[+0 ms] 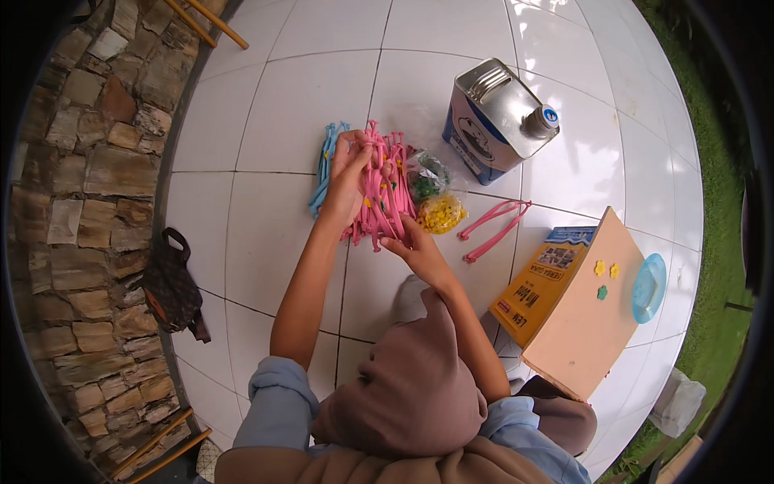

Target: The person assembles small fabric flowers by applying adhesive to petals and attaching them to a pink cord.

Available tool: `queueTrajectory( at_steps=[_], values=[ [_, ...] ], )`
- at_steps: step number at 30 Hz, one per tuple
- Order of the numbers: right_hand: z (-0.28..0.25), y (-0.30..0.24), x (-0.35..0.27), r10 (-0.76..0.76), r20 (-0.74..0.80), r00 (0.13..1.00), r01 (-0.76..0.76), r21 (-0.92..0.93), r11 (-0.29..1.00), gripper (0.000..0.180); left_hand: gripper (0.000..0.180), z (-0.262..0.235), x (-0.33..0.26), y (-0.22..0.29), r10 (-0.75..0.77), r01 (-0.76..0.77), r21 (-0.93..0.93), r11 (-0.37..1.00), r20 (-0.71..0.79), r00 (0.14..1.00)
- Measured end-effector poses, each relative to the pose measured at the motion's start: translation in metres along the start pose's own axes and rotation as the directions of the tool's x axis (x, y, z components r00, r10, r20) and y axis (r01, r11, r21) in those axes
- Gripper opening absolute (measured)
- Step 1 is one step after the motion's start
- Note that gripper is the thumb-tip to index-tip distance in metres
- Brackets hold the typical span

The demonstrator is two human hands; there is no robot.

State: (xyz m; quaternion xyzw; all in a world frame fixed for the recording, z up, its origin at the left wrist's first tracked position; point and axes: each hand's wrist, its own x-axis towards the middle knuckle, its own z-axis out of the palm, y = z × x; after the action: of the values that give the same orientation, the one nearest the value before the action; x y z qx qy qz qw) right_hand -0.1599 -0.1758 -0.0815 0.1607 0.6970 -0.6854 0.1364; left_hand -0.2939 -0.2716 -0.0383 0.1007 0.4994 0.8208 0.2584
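A pile of pink sandal straps (371, 211), several dotted with small yellow and green flowers, lies on the tiles in front of me. My left hand (349, 173) is closed, pinching the upper end of a pink strap over the pile. Lower down, my right hand (421, 252) has its fingers bent round the other end of the strap. Light blue straps (325, 173) lie just left of the pink ones. Against the pile's right side rest a clear bag of yellow flowers (442, 214) and a bag of green flowers (427, 173).
A metal can (501, 121) stands behind the bags. One pink strap (496, 230) lies apart to the right. Beyond it, a yellow carton (536, 282) bears a board (580, 323) with three loose flowers and a blue dish (648, 288). A dark bag (172, 282) lies by the stone wall (113, 210).
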Motion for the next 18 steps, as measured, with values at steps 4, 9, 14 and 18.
queueTrajectory(
  at_steps=[4,9,14,18],
  values=[
    [0.040,0.028,0.016,-0.156,-0.102,0.982,0.181,0.321,0.930,0.020,0.028,-0.029,-0.013,-0.004,-0.069,0.079,0.076,0.994,-0.132,0.989],
    [0.056,0.024,0.030,-0.120,-0.209,0.971,0.179,0.290,0.940,0.013,0.063,-0.059,-0.039,-0.045,-0.109,0.140,0.216,0.966,-0.150,0.983],
    [0.050,0.035,0.048,-0.268,-0.150,0.952,0.276,0.036,0.960,0.021,0.069,-0.083,-0.037,-0.076,0.174,-0.049,0.507,0.861,-0.203,0.964],
    [0.010,0.066,0.072,-0.217,-0.470,0.856,0.169,-0.143,0.975,0.023,0.073,-0.071,-0.011,-0.063,0.342,-0.069,0.910,0.410,-0.083,0.936]
  ],
)
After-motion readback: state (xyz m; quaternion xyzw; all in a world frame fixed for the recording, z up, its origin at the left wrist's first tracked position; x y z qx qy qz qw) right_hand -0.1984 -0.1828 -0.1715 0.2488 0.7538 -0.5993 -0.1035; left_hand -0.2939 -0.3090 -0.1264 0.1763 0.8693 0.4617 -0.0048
